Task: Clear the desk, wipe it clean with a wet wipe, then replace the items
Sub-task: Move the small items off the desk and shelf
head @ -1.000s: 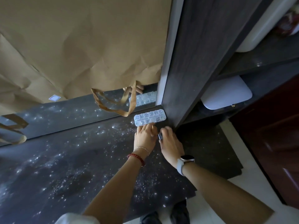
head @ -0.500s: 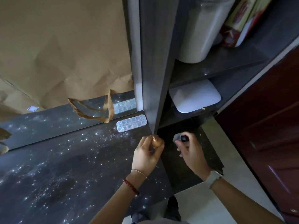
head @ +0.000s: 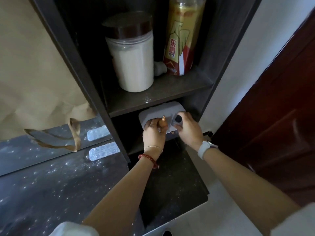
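Note:
My left hand (head: pixel 154 133) is closed around a small tan wooden piece (head: pixel 163 122) whose tip sticks up. My right hand (head: pixel 186 129) grips a small grey object with a black top (head: pixel 178 120). Both hands are inside the lower shelf compartment, just over a white flat case (head: pixel 153 113) lying there. A clear plastic compartment box (head: pixel 103 151) lies on the dark speckled desk (head: pixel 51 184) against the shelf's side panel, left of my hands.
On the upper shelf (head: pixel 153 94) stand a jar of white powder (head: pixel 133 55) with a brown lid and a yellow-red bottle (head: pixel 183 36). A brown paper bag (head: pixel 34 65) with loop handles stands behind the desk. A dark red door (head: pixel 281 116) is at right.
Both hands have moved from the desk corner rightward and forward into the lower shelf compartment, carrying the small items. The view has swung right toward the shelves. The clear box stays on the desk.

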{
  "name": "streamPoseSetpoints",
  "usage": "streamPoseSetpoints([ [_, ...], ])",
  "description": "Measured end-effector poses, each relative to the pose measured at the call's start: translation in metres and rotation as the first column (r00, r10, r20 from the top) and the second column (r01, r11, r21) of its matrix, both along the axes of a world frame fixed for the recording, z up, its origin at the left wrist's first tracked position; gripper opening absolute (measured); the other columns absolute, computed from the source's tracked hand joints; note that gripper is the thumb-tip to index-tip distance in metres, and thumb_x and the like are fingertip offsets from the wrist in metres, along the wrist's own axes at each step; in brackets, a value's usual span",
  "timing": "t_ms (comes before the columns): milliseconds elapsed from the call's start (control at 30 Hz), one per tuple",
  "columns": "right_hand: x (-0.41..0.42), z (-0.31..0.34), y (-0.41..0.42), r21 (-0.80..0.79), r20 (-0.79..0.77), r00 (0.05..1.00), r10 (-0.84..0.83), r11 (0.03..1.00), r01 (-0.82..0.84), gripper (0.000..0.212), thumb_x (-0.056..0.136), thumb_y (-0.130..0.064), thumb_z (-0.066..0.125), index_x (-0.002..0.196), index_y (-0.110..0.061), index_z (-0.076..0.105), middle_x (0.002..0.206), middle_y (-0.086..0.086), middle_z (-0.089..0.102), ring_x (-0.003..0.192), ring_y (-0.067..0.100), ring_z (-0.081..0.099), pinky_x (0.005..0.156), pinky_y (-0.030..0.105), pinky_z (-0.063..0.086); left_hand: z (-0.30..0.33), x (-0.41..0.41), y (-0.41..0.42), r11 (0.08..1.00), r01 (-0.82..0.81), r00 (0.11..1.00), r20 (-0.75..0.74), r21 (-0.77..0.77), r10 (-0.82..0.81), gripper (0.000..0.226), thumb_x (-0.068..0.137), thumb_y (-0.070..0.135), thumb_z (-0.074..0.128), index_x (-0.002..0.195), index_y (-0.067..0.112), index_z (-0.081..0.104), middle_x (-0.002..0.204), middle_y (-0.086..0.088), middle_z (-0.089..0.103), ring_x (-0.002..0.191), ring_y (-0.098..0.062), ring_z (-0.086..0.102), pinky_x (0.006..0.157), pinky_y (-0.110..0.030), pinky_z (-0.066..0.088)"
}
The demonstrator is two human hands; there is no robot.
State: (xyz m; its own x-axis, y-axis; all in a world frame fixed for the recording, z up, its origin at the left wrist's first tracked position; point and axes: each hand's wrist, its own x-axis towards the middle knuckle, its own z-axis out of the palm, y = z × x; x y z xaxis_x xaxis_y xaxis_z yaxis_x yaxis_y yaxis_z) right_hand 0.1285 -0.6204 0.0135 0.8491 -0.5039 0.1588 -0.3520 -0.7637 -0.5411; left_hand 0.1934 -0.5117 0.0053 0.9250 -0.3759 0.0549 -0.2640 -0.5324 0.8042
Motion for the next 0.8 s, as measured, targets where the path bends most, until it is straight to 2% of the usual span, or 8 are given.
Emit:
streamPoseSetpoints([
  [100,0.007,-0.004,-0.006,0.086,-0.042,0.998,-0.044,0.995,0.048,0.042,0.088,-0.015,0.059,0.128,-0.008,0.045,0.13,0.013,0.047,0.115,0.032,0.052,0.091,0.04,0.045,-0.003,0.004,-0.013,0.999,-0.047,0.999,-0.005,0.008,0.047,0.031,0.083,0.027,0.062,0.109,0.011,0.061,0.111,-0.011,0.059,0.095,-0.027,0.059,0.084,-0.032,0.044],
  [233,0.016,-0.005,-0.009,0.263,-0.03,0.981,-0.193,0.945,0.194,0.053,0.087,-0.018,0.061,0.134,-0.003,0.041,0.132,0.02,0.046,0.121,0.034,0.046,0.098,0.037,0.038,-0.007,0.012,-0.024,0.998,-0.068,0.998,-0.007,0.018,0.068,0.033,0.083,0.033,0.061,0.108,0.011,0.059,0.104,-0.01,0.064,0.097,-0.028,0.06,0.081,-0.036,0.049],
  [367,0.012,-0.011,-0.006,0.357,0.001,0.985,-0.171,0.92,0.159,0.06,0.086,-0.01,0.062,0.139,-0.004,0.034,0.133,0.021,0.043,0.117,0.035,0.051,0.099,0.042,0.044,-0.008,0.006,-0.021,0.997,-0.053,0.998,0.042,0.056,0.051,0.05,0.083,0.035,0.061,0.125,0.01,0.049,0.119,-0.015,0.058,0.112,-0.031,0.05,0.092,-0.04,0.043],
  [467,0.0,-0.012,0.003,0.308,0.062,0.983,-0.173,0.94,0.146,0.061,0.086,-0.007,0.06,0.14,-0.005,0.031,0.136,0.02,0.041,0.122,0.031,0.046,0.1,0.029,0.037,-0.006,-0.015,-0.003,0.996,-0.021,0.997,0.076,0.084,0.015,0.06,0.084,0.032,0.061,0.136,0.013,0.038,0.134,-0.012,0.046,0.123,-0.029,0.04,0.099,-0.039,0.032],
  [533,-0.015,-0.014,0.017,0.29,0.167,0.97,-0.175,0.949,0.122,0.058,0.085,-0.003,0.06,0.137,-0.003,0.035,0.133,0.02,0.043,0.118,0.03,0.05,0.095,0.024,0.037,-0.011,-0.035,0.019,0.997,0.044,0.985,0.164,0.066,-0.054,0.056,0.084,0.03,0.06,0.134,0.013,0.041,0.135,-0.011,0.045,0.124,-0.028,0.04,0.101,-0.041,0.034],
  [667,-0.047,-0.039,0.065,0.189,0.266,0.961,-0.075,0.982,0.025,0.043,0.082,0.001,0.06,0.124,-0.002,0.049,0.116,0.017,0.053,0.085,0.021,0.059,0.079,0.035,0.053,-0.038,-0.064,0.084,0.991,0.071,0.952,0.289,0.117,-0.102,0.045,0.082,0.038,0.046,0.119,0.015,0.056,0.119,-0.007,0.058,0.113,-0.021,0.048,0.094,-0.036,0.038],
  [733,-0.06,-0.056,0.096,0.188,0.186,0.982,0.034,0.98,-0.069,0.036,0.084,-0.008,0.057,0.119,-0.005,0.054,0.113,0.013,0.057,0.09,0.022,0.06,0.077,0.04,0.055,-0.057,-0.067,0.124,0.982,0.039,0.955,0.282,0.184,-0.09,0.041,0.081,0.035,0.048,0.113,0.014,0.06,0.116,-0.007,0.061,0.112,-0.021,0.05,0.093,-0.039,0.04],
  [800,-0.065,-0.069,0.128,0.204,0.062,0.979,0.192,0.958,-0.201,0.035,0.085,-0.018,0.05,0.118,-0.008,0.058,0.113,0.01,0.06,0.101,0.026,0.059,0.084,0.041,0.053,-0.074,-0.064,0.163,0.952,-0.031,0.981,0.19,0.305,-0.029,0.039,0.081,0.027,0.058,0.118,0.013,0.058,0.124,-0.009,0.057,0.118,-0.029,0.049,0.095,-0.046,0.038],
])
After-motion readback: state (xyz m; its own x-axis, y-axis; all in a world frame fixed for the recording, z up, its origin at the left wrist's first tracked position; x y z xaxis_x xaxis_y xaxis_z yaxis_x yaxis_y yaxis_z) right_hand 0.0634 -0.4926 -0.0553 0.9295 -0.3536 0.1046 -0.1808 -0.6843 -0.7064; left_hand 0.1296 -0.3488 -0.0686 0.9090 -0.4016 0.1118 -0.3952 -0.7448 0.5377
